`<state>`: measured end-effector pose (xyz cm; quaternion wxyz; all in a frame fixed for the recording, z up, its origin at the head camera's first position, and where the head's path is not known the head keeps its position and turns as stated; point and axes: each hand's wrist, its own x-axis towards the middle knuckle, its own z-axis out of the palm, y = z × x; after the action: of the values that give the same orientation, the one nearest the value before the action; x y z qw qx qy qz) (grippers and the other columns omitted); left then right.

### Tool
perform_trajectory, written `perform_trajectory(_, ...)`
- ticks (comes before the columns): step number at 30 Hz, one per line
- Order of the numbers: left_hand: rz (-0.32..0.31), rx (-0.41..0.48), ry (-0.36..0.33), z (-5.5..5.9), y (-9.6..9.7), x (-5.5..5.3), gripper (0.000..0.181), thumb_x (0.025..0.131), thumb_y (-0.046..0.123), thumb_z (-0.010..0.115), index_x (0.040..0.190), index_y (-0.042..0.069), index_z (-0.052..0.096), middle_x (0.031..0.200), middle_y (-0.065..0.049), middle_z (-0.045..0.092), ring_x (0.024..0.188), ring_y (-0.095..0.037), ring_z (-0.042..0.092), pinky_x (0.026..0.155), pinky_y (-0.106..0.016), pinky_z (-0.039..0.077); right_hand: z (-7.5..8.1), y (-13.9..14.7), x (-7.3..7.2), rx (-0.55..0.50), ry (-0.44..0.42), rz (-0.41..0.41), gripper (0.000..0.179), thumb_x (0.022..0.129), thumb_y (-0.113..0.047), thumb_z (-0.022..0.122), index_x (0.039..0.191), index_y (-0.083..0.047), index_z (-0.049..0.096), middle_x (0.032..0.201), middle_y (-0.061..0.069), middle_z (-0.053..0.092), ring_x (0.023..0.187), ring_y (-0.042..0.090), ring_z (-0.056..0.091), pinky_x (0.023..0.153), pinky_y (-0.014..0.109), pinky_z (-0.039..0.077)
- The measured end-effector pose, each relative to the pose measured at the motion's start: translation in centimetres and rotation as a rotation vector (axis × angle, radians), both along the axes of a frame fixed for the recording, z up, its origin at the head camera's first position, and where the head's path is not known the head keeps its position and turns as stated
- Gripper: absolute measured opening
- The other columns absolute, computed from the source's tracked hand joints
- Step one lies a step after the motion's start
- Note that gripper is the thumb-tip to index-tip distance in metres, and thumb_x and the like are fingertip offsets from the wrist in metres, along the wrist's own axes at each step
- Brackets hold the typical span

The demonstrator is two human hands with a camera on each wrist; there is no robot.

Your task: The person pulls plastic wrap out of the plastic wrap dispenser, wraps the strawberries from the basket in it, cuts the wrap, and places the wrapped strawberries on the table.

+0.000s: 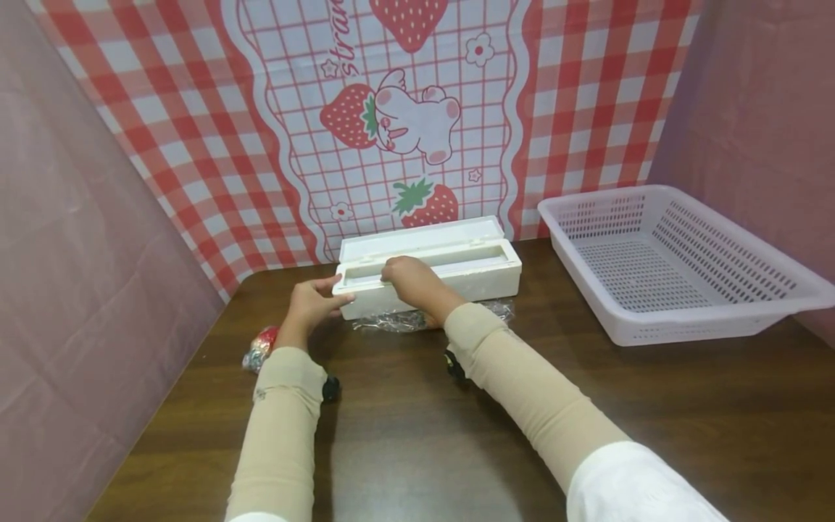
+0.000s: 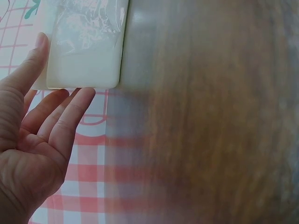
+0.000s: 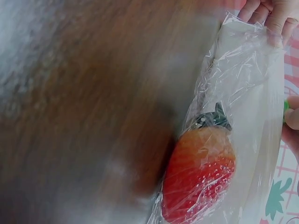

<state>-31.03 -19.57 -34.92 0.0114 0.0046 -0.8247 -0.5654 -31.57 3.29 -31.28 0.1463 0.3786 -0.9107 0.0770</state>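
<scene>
A long white cling film dispenser (image 1: pixel 450 281) lies at the back of the table, its lid (image 1: pixel 424 235) raised. My left hand (image 1: pixel 309 301) holds its left end, with the thumb on the front and fingers at the end face. Over the dispenser's front edge my right hand (image 1: pixel 414 283) pinches a small green piece (image 3: pixel 286 108), mostly hidden by the fingers. Clear film (image 3: pixel 247 60) hangs down the front. A red strawberry (image 3: pixel 201 168) with a dark green top lies under or within the film; the head view mostly hides it behind the right forearm.
Left of my left wrist lies another film-wrapped red strawberry (image 1: pixel 263 344). A white slotted plastic basket (image 1: pixel 616 319) stands on the right of the brown table (image 1: pixel 391 449). Behind the dispenser hangs a red checked cloth (image 1: pixel 417 94), with pink cloth (image 1: pixel 91 290) on both sides.
</scene>
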Motion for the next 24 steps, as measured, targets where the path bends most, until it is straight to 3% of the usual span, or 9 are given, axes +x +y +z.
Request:
perform_trajectory(14,-0.007,0.011,0.001,-0.2,-0.1,-0.1,0.064,0.078,0.016,0.083,0.135,0.005,0.057,0.13,-0.022,0.059,0.085,-0.016,0.066,0.074,-0.037,0.058,-0.6,1.1,-0.5,-0.017,0.078,0.009,0.027,0.081,0.01,0.06,0.098,-0.006,0.074,0.096,0.006,0.07,0.092,0.024,0.066,0.087,0.033,0.052)
perform_trajectory(24,-0.014,-0.002,0.007,-0.2,-0.1,-0.2,0.066,0.078,0.019,0.084,0.136,0.005,0.056,0.129,-0.022,0.059,0.087,-0.017,0.066,0.076,-0.039,0.058,-0.4,1.7,-0.4,-0.013,0.053,-0.001,0.03,0.079,0.012,0.06,0.1,-0.005,0.074,0.097,0.007,0.07,0.094,0.025,0.065,0.089,0.033,0.051)
